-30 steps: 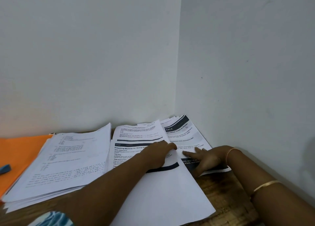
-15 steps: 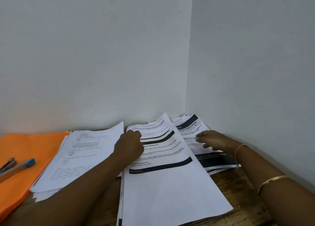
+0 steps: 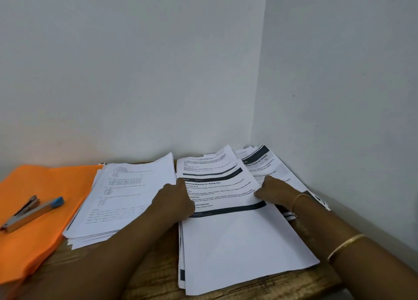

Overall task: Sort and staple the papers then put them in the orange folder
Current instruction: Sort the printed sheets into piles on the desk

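Three piles of printed papers lie on the wooden table: a left pile [image 3: 126, 200], a middle pile [image 3: 237, 238] and a right pile [image 3: 267, 164] in the wall corner. My left hand [image 3: 176, 198] grips the left edge of the middle pile's top sheets. My right hand [image 3: 273, 190] holds that pile's right edge, fingers curled on the paper. The orange folder [image 3: 34, 209] lies at the far left, with a grey stapler [image 3: 31, 211] with a blue tip on it.
White walls meet in a corner right behind the piles. The table's front edge [image 3: 294, 284] shows bare wood below the middle pile. Gold bangles sit on my right arm [image 3: 346, 245].
My left hand slid from the middle pile's top area to its left edge. My right hand left the right pile and took the middle pile's right edge. The view shifted left, showing the stapler.
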`<action>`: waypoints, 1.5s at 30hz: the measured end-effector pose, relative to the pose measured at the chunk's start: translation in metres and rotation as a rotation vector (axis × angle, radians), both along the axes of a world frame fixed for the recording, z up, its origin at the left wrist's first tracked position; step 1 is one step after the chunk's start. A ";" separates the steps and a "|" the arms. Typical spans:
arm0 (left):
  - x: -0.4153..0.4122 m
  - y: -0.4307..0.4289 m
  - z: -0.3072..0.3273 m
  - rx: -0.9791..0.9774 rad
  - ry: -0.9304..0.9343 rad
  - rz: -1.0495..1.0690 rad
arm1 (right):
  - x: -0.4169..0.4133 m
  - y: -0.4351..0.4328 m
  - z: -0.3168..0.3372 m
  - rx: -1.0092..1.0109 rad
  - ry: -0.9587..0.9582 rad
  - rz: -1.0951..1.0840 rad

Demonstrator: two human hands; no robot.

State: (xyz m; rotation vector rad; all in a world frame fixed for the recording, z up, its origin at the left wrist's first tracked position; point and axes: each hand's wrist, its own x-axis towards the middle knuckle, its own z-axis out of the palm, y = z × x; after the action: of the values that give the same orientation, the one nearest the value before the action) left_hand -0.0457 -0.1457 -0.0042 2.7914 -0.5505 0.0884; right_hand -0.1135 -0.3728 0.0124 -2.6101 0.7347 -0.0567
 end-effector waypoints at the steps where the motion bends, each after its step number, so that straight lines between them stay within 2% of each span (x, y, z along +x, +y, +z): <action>1: -0.002 0.000 0.000 0.011 0.000 -0.013 | -0.003 0.004 0.000 -0.038 0.008 -0.001; 6: -0.011 0.003 0.003 0.053 0.065 -0.043 | -0.019 0.031 -0.008 -0.344 0.029 -0.010; 8: -0.017 0.005 0.002 0.068 0.109 -0.075 | -0.024 0.040 -0.009 -0.407 0.029 -0.024; 12: -0.030 0.011 0.001 0.042 0.136 -0.115 | -0.032 0.049 -0.007 -0.397 0.035 -0.017; 15: -0.037 0.016 0.002 -0.005 0.139 -0.101 | -0.042 0.060 -0.002 -0.368 -0.033 -0.002; 19: -0.045 0.023 0.006 -0.156 0.172 -0.078 | -0.050 0.065 0.006 -0.176 -0.231 0.041; 27: -0.049 0.038 0.016 -0.658 0.214 -0.029 | -0.053 0.042 0.028 0.289 -0.541 -0.020; 32: -0.052 0.033 0.023 -0.991 0.091 -0.106 | -0.059 0.037 0.033 0.424 -0.884 0.030; 35: -0.054 0.029 0.021 -1.023 0.007 -0.170 | -0.062 0.038 0.026 0.502 -0.985 0.063; 41: -0.065 0.025 0.002 -0.861 -0.015 -0.278 | -0.059 0.036 -0.007 0.585 -0.902 0.078; 45: -0.067 0.021 0.011 -0.893 -0.181 -0.329 | -0.054 0.038 0.006 0.569 -1.074 0.036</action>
State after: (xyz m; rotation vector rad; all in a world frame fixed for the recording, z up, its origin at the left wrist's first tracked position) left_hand -0.1129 -0.1250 0.0064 1.8166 -0.7684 0.4062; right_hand -0.1677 -0.3345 0.0182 -1.6708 0.2341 -0.9826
